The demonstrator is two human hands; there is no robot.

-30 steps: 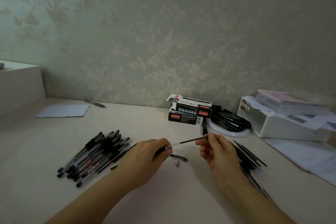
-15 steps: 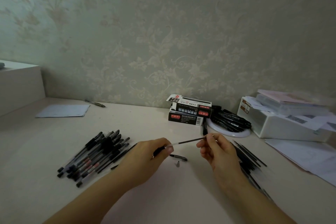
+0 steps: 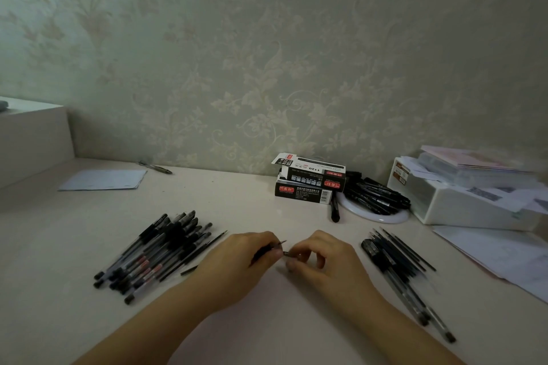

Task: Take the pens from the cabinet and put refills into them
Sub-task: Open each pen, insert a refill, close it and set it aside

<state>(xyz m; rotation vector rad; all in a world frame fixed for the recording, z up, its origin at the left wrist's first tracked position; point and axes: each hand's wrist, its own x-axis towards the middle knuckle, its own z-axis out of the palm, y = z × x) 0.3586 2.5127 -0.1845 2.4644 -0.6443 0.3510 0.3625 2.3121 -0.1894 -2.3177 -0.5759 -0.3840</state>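
1. Your left hand [image 3: 246, 258], lower centre of frame: fingers curled round a pen barrel [image 3: 267, 249], its refill tip poking out.
2. Your right hand [image 3: 320, 258]: fingertips pinching a small dark piece [image 3: 287, 253], likely the tip cone.
3. Step: closing up one refilled pen.
4. Next: line the piece up squarely with the tip before screwing on.

A: What's different with the hands?

B: They've closed in. The left hand [image 3: 246, 258] and right hand [image 3: 320, 255] were apart with a long stretch of refill showing between them; now their fingertips nearly meet.

A: And the refill?

B: Almost all of it has gone into the pen [image 3: 267, 249] the left hand grips; only the tip shows.

A: Anything else?

B: The right hand now pinches a small dark piece [image 3: 286, 252], and both hands sit lower, nearer the desk [image 3: 252, 210].
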